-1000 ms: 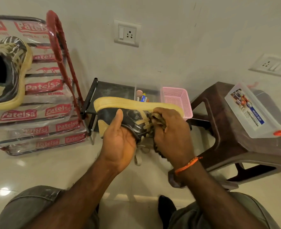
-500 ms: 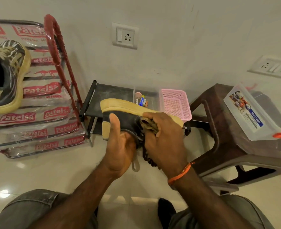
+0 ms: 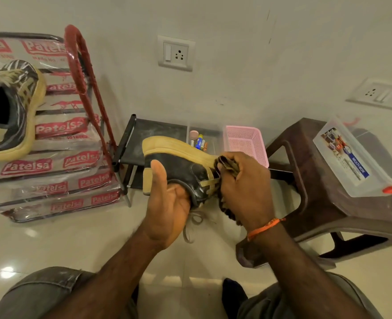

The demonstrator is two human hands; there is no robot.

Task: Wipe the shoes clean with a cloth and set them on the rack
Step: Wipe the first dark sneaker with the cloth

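A black shoe with a tan sole (image 3: 181, 164) is held on its side in mid-air, sole turned away from me. My left hand (image 3: 167, 208) grips it at the heel opening, thumb up along the heel. My right hand (image 3: 245, 187) grips a dark patterned cloth (image 3: 228, 165) and presses it against the shoe's side near the laces. A second matching shoe (image 3: 17, 109) sits on top of the plastic-wrapped rack (image 3: 59, 162) at the left.
A low black metal shelf (image 3: 153, 132) stands by the wall behind the shoe, holding a clear tray of small items (image 3: 200, 141) and a pink basket (image 3: 245, 141). A brown plastic stool (image 3: 324, 187) at the right carries a clear box (image 3: 351, 162). Glossy tiled floor lies below.
The shoe and both hands have shifted slightly as my right hand rubs the cloth back and forth along the shoe's side; the grip stays the same.
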